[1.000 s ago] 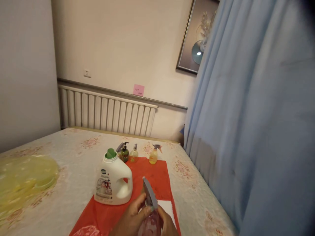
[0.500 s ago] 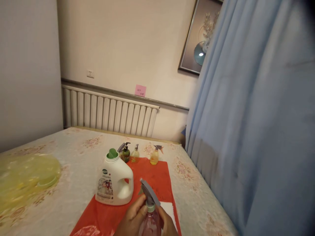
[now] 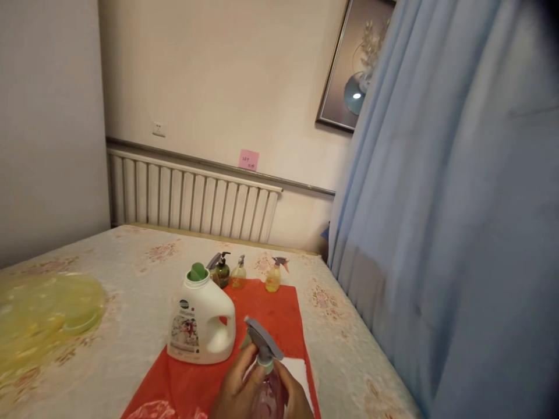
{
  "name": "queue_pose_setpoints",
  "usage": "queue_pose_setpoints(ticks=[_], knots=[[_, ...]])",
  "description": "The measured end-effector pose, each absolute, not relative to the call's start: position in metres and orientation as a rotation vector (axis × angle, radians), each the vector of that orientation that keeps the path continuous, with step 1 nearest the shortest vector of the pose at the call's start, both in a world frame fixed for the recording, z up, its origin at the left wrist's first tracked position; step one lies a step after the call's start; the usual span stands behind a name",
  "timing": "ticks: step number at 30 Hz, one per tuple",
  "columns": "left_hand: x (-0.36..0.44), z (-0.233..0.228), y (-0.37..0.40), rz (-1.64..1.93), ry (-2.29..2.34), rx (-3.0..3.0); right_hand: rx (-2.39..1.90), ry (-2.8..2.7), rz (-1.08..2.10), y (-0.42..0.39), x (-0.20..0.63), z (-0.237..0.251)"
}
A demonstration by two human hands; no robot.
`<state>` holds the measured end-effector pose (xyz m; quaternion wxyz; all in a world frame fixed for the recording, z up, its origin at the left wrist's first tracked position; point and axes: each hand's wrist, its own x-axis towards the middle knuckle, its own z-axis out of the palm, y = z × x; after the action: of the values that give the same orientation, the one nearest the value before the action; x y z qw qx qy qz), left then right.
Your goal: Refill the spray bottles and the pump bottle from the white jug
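Hands and bottle half cropped

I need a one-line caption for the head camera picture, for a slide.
Both hands, left hand and right hand, hold a pink spray bottle above an orange cloth, beside a white detergent jug.

Upright pink spray bottle, grey-triggered

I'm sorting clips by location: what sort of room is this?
Probably a bedroom at home: a bed with a floral bedspread, a radiator under a framed picture, and a blue curtain.
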<state>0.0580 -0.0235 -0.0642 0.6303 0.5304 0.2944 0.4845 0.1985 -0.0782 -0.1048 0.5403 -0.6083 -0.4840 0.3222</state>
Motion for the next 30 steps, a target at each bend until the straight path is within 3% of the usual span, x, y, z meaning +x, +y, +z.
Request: queue_pose_setpoints(ticks=[6, 15, 24, 30], knots=[[0.057, -0.062, -0.022, 1.071, 0.667, 1.389, -1.433, -1.143, 0.802, -0.082, 0.201, -0.102], [0.067, -0.058, -0.029, 1.304, 0.836, 1.29, -1.54, -1.183, 0.873, -0.086, 0.192, -0.076], [0.056, -0.063, -0.021, 0.993, 0.594, 1.353, -1.521, -1.309, 0.857, -0.088, 0.189, -0.057], [0.06, -0.049, -0.024, 1.094, 0.57, 1.241, -1.337, -1.364, 0.905, -0.083, 0.184, -0.055]])
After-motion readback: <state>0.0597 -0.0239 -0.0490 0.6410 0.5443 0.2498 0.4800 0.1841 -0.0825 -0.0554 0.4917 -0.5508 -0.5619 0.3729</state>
